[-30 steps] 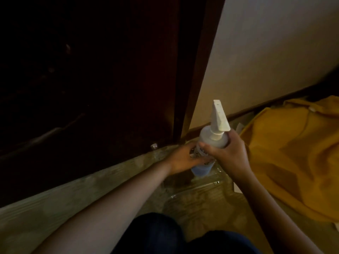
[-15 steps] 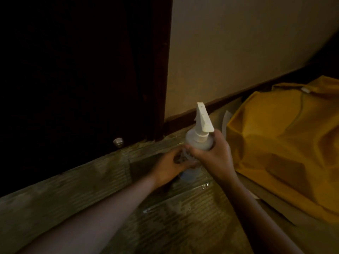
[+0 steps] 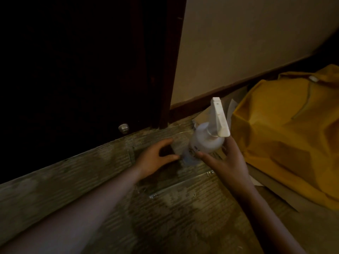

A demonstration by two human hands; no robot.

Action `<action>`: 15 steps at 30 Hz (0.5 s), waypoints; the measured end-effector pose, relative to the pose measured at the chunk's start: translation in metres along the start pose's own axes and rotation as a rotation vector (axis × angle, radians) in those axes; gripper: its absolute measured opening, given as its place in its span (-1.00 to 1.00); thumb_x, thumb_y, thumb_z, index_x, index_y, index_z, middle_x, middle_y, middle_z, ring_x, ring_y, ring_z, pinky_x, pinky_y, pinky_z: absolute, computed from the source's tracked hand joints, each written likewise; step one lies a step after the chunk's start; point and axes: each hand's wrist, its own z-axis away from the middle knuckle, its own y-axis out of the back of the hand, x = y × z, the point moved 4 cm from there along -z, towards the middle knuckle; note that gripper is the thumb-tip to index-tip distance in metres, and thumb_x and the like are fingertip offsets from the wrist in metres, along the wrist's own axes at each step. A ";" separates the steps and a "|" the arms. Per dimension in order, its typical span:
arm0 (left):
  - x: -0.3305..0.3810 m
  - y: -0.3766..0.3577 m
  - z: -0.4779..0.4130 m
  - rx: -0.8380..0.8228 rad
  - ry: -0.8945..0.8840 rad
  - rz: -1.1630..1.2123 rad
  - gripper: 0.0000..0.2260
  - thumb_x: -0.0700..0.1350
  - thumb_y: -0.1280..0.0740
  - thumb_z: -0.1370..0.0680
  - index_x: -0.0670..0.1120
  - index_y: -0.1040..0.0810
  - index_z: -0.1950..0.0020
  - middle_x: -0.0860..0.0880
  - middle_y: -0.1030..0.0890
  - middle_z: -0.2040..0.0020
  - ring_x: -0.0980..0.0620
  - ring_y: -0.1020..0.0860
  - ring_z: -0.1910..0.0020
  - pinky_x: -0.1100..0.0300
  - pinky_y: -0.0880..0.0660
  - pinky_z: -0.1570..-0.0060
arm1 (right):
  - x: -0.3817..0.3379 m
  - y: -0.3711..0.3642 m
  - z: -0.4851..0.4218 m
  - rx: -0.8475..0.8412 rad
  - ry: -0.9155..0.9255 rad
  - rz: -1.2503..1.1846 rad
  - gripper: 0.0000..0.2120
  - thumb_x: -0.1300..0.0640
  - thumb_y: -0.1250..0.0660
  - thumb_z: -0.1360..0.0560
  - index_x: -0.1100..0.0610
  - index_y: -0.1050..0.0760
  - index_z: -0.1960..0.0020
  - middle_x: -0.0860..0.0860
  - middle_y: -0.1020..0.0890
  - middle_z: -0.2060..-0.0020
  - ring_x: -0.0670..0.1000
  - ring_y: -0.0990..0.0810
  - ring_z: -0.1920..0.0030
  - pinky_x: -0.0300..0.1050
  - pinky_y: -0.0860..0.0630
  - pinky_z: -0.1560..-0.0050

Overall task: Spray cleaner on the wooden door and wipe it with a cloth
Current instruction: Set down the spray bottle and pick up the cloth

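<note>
Head | right hand (image 3: 225, 162) grips spray bottle (image 3: 207, 142) | left hand (image 3: 154, 158) curled at base, hold unclear | door (image 3: 73, 70) near

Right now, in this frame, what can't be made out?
Head view only.
The wooden door is nearly black in the dim light, so wet or dry cannot be told.
The spray bottle has a label too small and blurred to read, and the right hand covers its lower side.
The left hand curls by the bottle's base, but whether it grips anything is unclear.
The yellow fabric is cut off by the right edge.
</note>
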 end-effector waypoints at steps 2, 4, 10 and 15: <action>-0.017 0.020 0.003 0.020 0.026 -0.076 -0.55 0.00 -0.39 -0.46 0.08 -0.40 -0.34 0.09 -0.44 -0.26 0.10 -0.39 -0.26 0.15 -0.37 -0.24 | 0.010 0.002 0.017 0.063 -0.083 0.135 -0.23 -0.19 -0.39 -0.30 0.01 -0.24 -0.42 -0.12 -0.40 -0.32 -0.15 -0.39 -0.27 -0.21 -0.41 -0.15; -0.034 0.039 0.005 0.091 0.045 -0.249 -0.62 0.06 -0.38 -0.46 0.13 -0.44 -0.26 0.04 -0.46 -0.21 0.04 -0.41 -0.22 0.08 -0.37 -0.22 | 0.022 -0.005 0.032 -0.080 -0.215 0.310 -0.50 -0.09 -0.33 -0.44 0.02 -0.33 -0.32 -0.05 -0.50 -0.18 -0.12 -0.49 -0.10 -0.15 -0.50 -0.06; -0.052 0.061 0.010 0.198 0.151 -0.854 -0.55 0.22 -0.28 -0.47 0.19 -0.35 -0.34 -0.02 -0.36 -0.20 -0.05 -0.24 -0.23 0.13 -0.15 -0.05 | 0.014 -0.072 0.016 -0.481 -0.230 0.243 -0.62 0.03 -0.26 -0.55 0.01 -0.33 -0.35 -0.02 -0.48 -0.27 -0.08 -0.47 -0.23 -0.23 -0.41 -0.18; -0.051 0.066 0.005 0.215 0.197 -0.761 -0.57 0.17 -0.27 -0.50 0.17 -0.34 -0.36 0.15 -0.51 -0.21 0.00 -0.23 -0.21 0.16 -0.05 0.07 | 0.019 -0.119 -0.032 -0.535 0.019 0.490 -0.51 0.11 -0.14 -0.61 0.04 -0.10 -0.50 0.03 -0.23 -0.46 -0.01 -0.22 -0.44 -0.26 -0.25 -0.29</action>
